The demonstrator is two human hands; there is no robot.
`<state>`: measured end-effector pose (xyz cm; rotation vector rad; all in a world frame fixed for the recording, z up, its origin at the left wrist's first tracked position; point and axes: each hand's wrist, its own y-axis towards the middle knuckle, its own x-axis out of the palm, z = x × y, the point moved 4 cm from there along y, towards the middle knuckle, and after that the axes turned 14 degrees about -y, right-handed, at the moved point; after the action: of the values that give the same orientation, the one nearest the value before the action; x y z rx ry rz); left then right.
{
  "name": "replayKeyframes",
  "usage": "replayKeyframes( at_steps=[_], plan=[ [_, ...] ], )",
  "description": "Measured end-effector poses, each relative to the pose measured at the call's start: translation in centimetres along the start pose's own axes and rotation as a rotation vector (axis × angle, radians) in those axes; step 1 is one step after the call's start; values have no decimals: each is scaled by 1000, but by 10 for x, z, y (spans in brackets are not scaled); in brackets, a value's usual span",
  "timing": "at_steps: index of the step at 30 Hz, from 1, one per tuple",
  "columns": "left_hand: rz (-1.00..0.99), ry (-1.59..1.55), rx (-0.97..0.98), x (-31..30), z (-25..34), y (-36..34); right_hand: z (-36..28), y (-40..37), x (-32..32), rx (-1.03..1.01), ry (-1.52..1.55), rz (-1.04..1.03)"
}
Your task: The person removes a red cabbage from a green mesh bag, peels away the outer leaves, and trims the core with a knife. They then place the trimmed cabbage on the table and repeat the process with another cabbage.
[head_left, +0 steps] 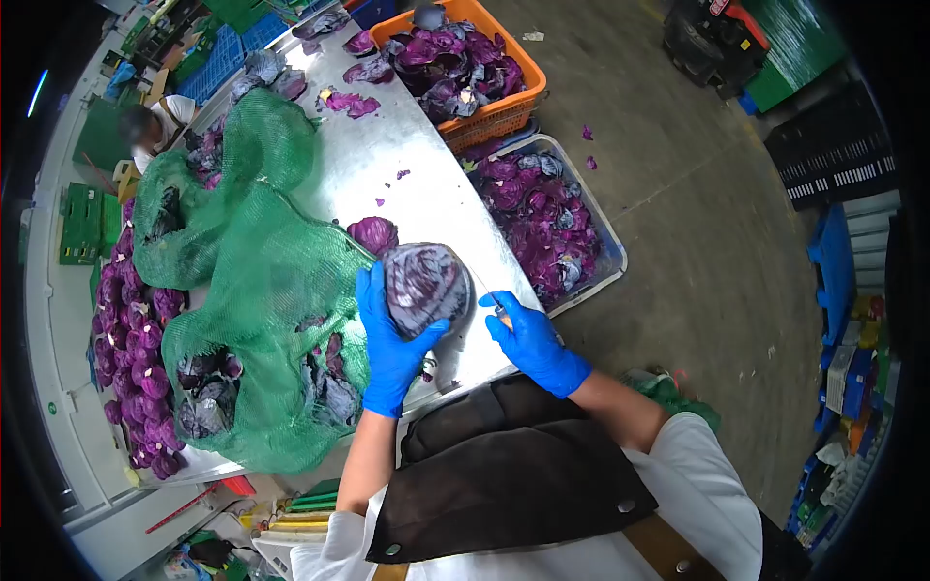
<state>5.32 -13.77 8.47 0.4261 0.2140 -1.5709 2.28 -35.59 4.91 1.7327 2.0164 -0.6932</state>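
Observation:
A large red cabbage [426,288] with dull outer leaves rests over the metal table [378,145]. My left hand [392,339], in a blue glove, grips it from the left and near side, fingers and thumb curled around it. My right hand [533,344], also blue-gloved, is closed around the light brown handle of a knife [503,316], just right of the cabbage and apart from it. The knife's thin blade is hard to make out. Behind the cabbage lies a smaller, brighter purple cabbage [373,234]. Green mesh sacks [276,281] with cabbages inside spread to the left.
An orange crate [494,121] and a pale crate [610,242], both full of purple leaves, stand along the table's right edge. Many trimmed cabbages [140,358] are piled at the left. Loose leaves [349,103] lie farther up the table. Another person [160,126] is at the upper left.

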Motion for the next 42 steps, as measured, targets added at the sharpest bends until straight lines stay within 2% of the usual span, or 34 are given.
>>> replayKeyframes(
  at_steps=[1, 3, 10, 16, 22, 26, 29, 32, 35, 36, 39, 40, 41, 42],
  plan=[
    [26, -47, -29, -1, -7, 2, 7, -2, 5, 58, -50, -86],
    [77, -142, -84, -6, -24, 16, 7, 2, 7, 16, -31, -54],
    [11, -114, -42, -6, -24, 29, -1, 47, 15, -9, -162, -86],
    [-16, -101, -65, -6, -20, 26, -9, 53, 13, -26, -205, -145],
    [-22, -50, -88, -3, -22, 27, 11, 61, 27, 98, -269, -309],
    [-28, -5, -100, 0, -16, 33, 22, 72, 32, 121, -376, -328],
    [-31, 14, -89, 2, -12, 37, 29, 70, 28, 169, -326, -395],
    [-31, -19, -97, 1, -16, 39, 27, 79, 26, 82, -286, -428],
    [-15, -13, -103, 3, -14, 35, 87, 93, 87, 301, -356, -503],
    [1, -34, -59, 2, -18, 31, 60, 96, 70, 318, -369, -538],
    [14, -29, -27, 0, -18, 20, 63, 89, 80, -27, -111, -238],
    [14, -62, -19, -2, -13, 18, 57, 89, 79, -193, -102, -80],
    [19, -85, 6, -1, -15, 13, 70, 83, 81, -36, 28, -190],
    [25, -108, 25, 1, -20, 6, 46, 77, 58, 122, 160, -304]
  ],
)
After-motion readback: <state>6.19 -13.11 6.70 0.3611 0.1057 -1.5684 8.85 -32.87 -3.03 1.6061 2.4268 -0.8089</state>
